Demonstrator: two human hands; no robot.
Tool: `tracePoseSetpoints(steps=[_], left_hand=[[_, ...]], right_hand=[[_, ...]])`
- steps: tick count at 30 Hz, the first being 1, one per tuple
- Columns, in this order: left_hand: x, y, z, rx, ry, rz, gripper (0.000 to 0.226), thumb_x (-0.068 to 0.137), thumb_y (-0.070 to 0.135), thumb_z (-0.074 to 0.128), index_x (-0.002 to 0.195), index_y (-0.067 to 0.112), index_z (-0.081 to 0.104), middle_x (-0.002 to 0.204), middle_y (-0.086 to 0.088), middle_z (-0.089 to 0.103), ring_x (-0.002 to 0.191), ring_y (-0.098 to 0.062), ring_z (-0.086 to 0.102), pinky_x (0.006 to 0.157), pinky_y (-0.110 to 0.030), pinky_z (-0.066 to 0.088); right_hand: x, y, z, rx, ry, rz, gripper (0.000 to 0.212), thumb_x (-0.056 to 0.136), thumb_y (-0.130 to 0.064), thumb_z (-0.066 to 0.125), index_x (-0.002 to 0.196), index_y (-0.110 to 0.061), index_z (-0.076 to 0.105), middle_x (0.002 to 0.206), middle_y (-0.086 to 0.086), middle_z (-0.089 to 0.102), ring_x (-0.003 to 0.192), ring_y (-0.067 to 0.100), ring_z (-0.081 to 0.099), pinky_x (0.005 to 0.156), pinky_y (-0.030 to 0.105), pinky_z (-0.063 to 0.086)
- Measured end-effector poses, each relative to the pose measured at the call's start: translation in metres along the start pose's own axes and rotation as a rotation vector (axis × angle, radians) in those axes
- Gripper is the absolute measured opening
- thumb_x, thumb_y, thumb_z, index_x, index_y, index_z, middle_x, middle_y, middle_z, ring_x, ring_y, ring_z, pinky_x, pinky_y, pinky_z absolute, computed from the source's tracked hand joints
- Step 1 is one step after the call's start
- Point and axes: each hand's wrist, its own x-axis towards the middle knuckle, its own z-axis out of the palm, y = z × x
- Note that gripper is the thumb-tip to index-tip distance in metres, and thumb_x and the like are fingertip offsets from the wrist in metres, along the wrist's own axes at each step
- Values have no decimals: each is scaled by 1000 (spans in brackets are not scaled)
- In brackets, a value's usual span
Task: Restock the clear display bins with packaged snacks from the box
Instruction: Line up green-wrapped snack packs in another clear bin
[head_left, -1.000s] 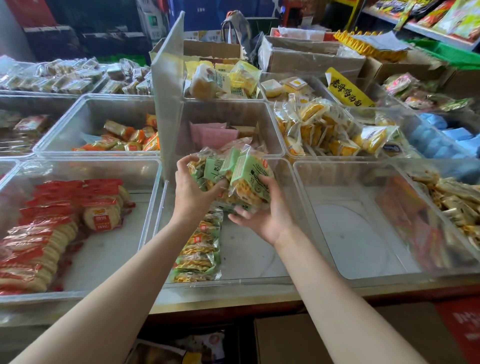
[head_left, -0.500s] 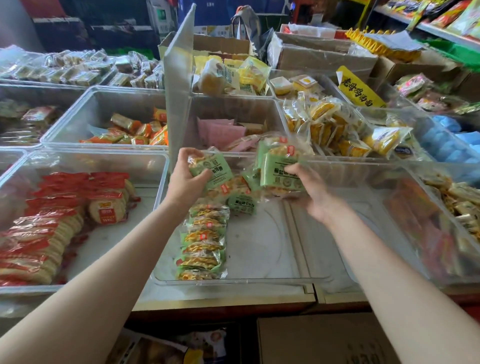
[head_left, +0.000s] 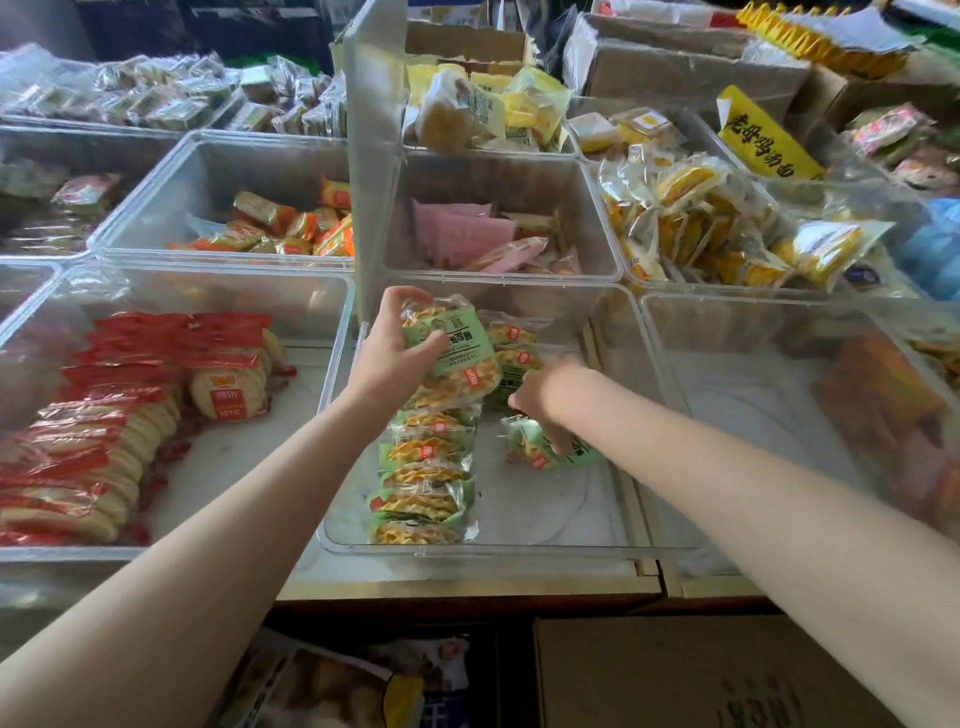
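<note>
Both hands work inside the centre front clear bin (head_left: 337, 530). The left hand (head_left: 387, 358) has fingers and thumb curled round a green-labelled waffle packet (head_left: 454, 358), held above the far end of a row of like packets (head_left: 423, 478) that stand on edge along the bin's left side. The right hand (head_left: 540, 402) reaches down to the bin floor, its fingers curled on a second green packet (head_left: 540, 449) lying just right of the row; the fingertips are partly hidden behind the wrapper. Further green packets (head_left: 511, 345) lie at the back of the bin between the hands. The adjoining bin to the left holds red-wrapped round crackers (head_left: 104, 415). A brown cardboard box (head_left: 701, 675) sits below the counter edge.
</note>
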Motion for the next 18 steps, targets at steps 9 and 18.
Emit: tracePoseSetpoints(steps=[9, 18], left_hand=[[4, -3, -3, -207, 153, -48, 23, 92, 12, 52, 110, 23, 42, 119, -13, 54, 77, -10, 61, 54, -17, 54], [1, -10, 4, -172, 111, -60, 24, 92, 12, 53, 111, 22, 43, 120, -13, 54, 73, -5, 61, 48, -11, 47]], right_hand=[[4, 5, 32, 895, 604, -152, 91, 75, -18, 77, 146, -12, 21, 151, 9, 21, 132, 27, 37, 105, 33, 35], [15, -13, 68, 756, 428, 97, 103, 74, -47, 73, 149, -33, 4, 156, 13, -7, 139, 49, 0, 106, 59, 27]])
